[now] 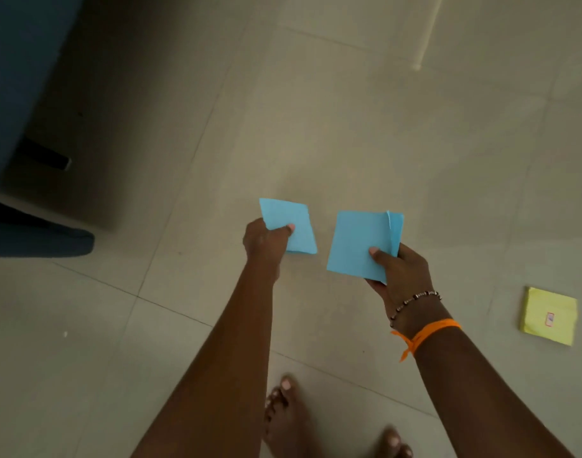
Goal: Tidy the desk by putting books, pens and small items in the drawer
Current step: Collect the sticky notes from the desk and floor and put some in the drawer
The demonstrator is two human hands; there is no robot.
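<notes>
Nearest the camera, two bare feet (284, 421) stand on the tiled floor (316, 127), so the person is upright and looking down past both outstretched arms. Beyond the orange wrist thread (426, 335) and bead bracelet (415, 300), the right hand (400, 272) grasps a blue stack of sticky notes (360, 244), thumb pressed on top near its lower corner and fingers curled underneath; the sheets fan apart at the edge just past the fingertips, which suggests a loose pad pinched only at one corner. The left hand (265, 241) pinches a smaller blue batch (288, 226) the same way, thumb on its face, the paper sticking out beyond the fingers. The two batches sit apart, probably about to be squared into one pile for the drawer, which is not in view. To the right of the right hand, well clear of its fingers, a yellow note pad (549, 315) lies flat on the floor, likely waiting to be collected. Farthest left, dark blue furniture (22, 94) looms.
</notes>
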